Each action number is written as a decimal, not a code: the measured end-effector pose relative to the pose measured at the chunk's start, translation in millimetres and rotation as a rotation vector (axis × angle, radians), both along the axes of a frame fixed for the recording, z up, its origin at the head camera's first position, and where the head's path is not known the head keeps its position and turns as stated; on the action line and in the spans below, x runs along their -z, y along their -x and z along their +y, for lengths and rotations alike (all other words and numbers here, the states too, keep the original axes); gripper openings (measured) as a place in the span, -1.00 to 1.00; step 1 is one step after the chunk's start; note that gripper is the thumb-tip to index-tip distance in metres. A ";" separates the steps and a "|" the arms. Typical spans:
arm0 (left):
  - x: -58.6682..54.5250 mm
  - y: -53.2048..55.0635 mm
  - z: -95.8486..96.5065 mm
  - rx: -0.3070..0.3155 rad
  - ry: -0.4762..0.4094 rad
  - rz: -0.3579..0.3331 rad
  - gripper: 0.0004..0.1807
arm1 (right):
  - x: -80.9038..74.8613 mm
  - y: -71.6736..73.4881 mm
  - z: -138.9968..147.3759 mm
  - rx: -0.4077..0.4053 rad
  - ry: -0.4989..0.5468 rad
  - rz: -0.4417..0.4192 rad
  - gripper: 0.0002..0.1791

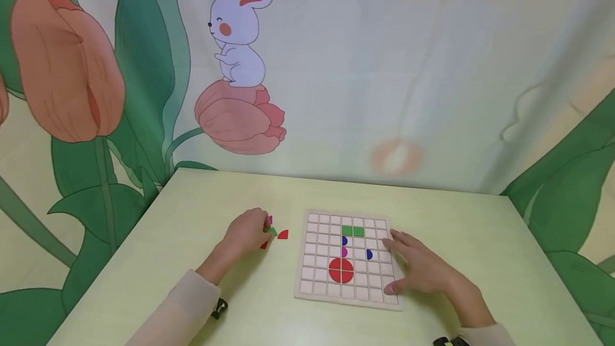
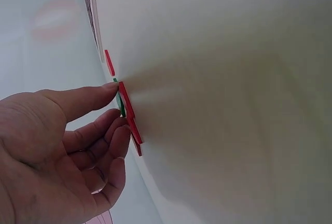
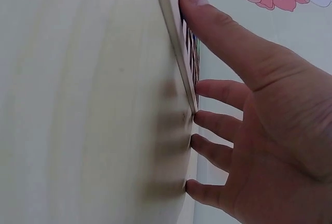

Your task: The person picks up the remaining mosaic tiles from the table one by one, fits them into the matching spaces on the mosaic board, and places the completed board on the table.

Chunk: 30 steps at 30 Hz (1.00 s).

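Board point(image 1: 346, 301), inward of desk's point(image 1: 499, 239) far edge, right hand point(image 1: 425, 266) spread against it, nine pieces point(image 1: 347, 277) placed, several loose ones point(image 1: 283, 235) remaining toward left edge, left hand point(image 1: 250, 231) pinching green one point(image 1: 272, 231).

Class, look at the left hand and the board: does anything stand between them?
Yes, one thing: in the head view, a red quarter-circle lies flat in the gap between the left hand and the board. It looks low enough to pass over. Nothing else visible blocks the way.
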State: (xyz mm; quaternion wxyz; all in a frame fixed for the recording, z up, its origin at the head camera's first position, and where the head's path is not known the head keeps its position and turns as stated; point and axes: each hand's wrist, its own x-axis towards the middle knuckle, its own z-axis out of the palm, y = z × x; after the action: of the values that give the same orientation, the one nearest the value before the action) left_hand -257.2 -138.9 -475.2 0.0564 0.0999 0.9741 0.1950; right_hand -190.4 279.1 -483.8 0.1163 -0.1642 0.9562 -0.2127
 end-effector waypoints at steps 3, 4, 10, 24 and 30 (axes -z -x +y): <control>-1.6 -1.2 1.3 0.001 -0.003 -0.010 -0.78 | 2.2 -1.9 0.9 0.005 0.003 -0.006 0.27; -2.2 -1.7 1.7 -0.005 -0.006 -0.017 -0.78 | 2.9 -2.2 1.0 0.006 0.004 -0.006 0.27; -1.6 -4.8 0.8 -0.032 -0.021 -0.034 -0.77 | 3.4 -4.0 -0.4 -0.011 0.006 0.005 0.27; -0.9 -3.5 3.0 -0.021 -0.101 0.000 -0.86 | -0.5 -8.6 -3.0 -0.019 0.007 0.013 0.26; -16.4 1.2 26.5 0.016 -0.187 0.063 -0.93 | -3.9 -3.6 0.0 -0.028 -0.005 0.031 0.26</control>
State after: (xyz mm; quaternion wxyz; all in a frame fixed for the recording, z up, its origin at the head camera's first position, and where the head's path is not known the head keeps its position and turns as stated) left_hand -258.4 -112.3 -458.8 0.0177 0.1184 0.9520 0.2816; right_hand -186.8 279.1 -479.9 0.1051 -0.1806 0.9560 -0.2060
